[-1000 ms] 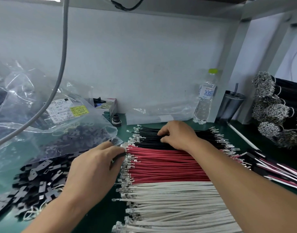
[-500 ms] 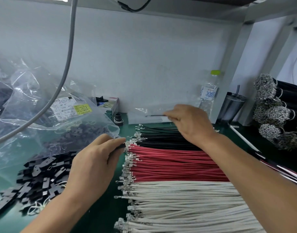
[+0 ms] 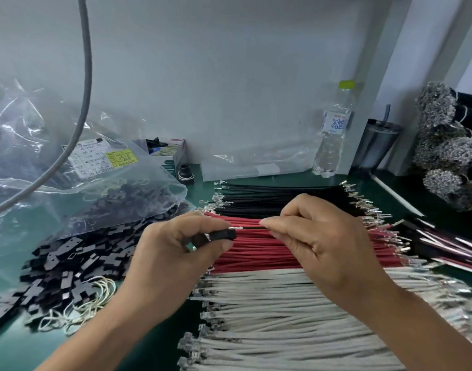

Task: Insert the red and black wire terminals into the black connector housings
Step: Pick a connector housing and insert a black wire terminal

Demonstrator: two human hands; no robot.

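My left hand [image 3: 176, 253] grips a small black connector housing [image 3: 222, 235] between thumb and fingers. A black wire [image 3: 252, 227] is pinched in my right hand [image 3: 317, 236]; its silver terminal points left and sits at the housing's upper right edge. Both hands hover over the rows of wires on the green mat: black wires [image 3: 269, 195] at the back, red wires [image 3: 253, 253] in the middle, white wires [image 3: 283, 317] in front. A loose heap of black housings [image 3: 69, 266] lies to the left.
A clear plastic bag [image 3: 77, 188] of housings with a label lies at the left, with a grey cable [image 3: 86, 76] hanging over it. At the back stand a water bottle [image 3: 333, 135], a dark tumbler [image 3: 376, 143] and a small box [image 3: 173, 156]. Wire bundles [image 3: 446, 145] stack up at the right.
My right hand lifted one black wire from the black row and brought it down and left to the housing in my left hand, which rose to meet it.
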